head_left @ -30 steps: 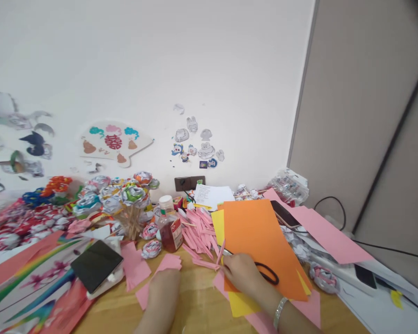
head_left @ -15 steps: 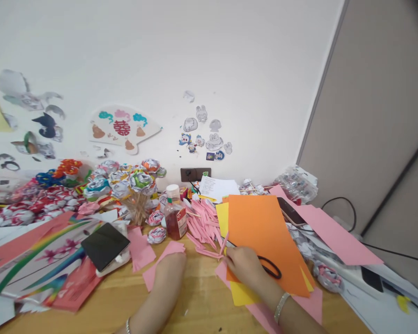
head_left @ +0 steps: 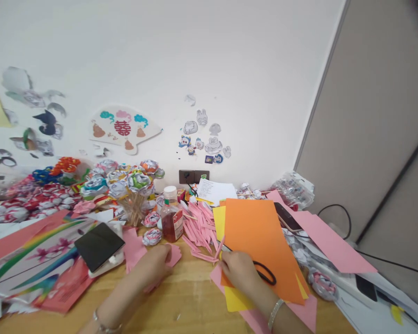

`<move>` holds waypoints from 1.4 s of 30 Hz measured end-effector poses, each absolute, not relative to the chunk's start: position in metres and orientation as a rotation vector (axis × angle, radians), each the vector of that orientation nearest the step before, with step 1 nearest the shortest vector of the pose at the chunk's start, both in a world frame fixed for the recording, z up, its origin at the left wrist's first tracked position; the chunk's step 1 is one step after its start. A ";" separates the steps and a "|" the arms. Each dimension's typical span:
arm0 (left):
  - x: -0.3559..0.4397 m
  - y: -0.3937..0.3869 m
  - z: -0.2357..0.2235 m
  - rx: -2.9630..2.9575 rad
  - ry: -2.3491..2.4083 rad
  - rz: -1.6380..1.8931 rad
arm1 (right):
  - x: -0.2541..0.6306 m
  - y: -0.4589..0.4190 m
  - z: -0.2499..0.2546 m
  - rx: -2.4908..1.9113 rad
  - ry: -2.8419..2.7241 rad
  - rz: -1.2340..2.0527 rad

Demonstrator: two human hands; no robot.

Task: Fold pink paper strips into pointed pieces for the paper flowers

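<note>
My left hand (head_left: 153,265) rests on a piece of pink paper (head_left: 173,254) on the wooden table (head_left: 191,306), its fingers curled over the sheet's edge. My right hand (head_left: 238,269) lies on the orange sheet (head_left: 257,236) and pinches a thin folded pink strip (head_left: 218,247) that points up and to the left. Black-handled scissors (head_left: 264,273) lie on the orange sheet just right of that hand. A yellow sheet (head_left: 235,301) and a pink sheet stick out from under the orange one. Both wrists wear bracelets.
A heap of pink folded strips (head_left: 198,225) lies behind the hands, next to a small bottle of red liquid (head_left: 170,220). Paper roses on sticks (head_left: 125,185) fill the back left. A black phone (head_left: 98,246) sits at left, another phone (head_left: 287,217) at right. Cables run along the right.
My left hand has slid left and forward onto the pink paper, with its forearm now angled in from the lower left. The right hand has stayed put with the strip. The view shifted slightly.
</note>
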State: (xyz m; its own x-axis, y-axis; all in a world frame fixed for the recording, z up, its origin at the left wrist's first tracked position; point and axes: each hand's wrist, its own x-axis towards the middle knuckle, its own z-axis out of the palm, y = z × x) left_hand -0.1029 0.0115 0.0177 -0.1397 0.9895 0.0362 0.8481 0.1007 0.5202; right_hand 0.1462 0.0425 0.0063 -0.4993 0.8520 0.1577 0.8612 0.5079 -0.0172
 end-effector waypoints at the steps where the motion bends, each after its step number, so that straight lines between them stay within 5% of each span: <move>1: -0.109 0.012 0.020 1.829 2.058 0.561 | 0.146 0.043 0.007 -1.490 -2.601 -0.093; 17: -0.129 0.016 0.028 1.935 1.825 0.634 | 0.143 0.043 0.008 -1.471 -2.598 -0.048; 25: -0.108 0.016 0.053 1.799 2.067 1.054 | 0.144 0.044 0.004 -1.494 -2.531 0.011; 33: -0.044 0.016 0.017 1.613 1.602 1.251 | 0.139 0.035 0.002 -0.938 -2.148 0.756; 42: -0.022 0.001 0.008 1.635 1.431 1.163 | 0.134 0.035 -0.008 -0.742 -2.003 1.186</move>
State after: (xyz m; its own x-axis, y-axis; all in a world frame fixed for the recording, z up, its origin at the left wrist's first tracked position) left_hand -0.0220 0.0013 0.0079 0.0036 0.9811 0.1937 0.3902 -0.1797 0.9030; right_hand 0.1344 0.0345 -0.0081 -0.6032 0.7518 0.2664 0.1277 0.4207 -0.8981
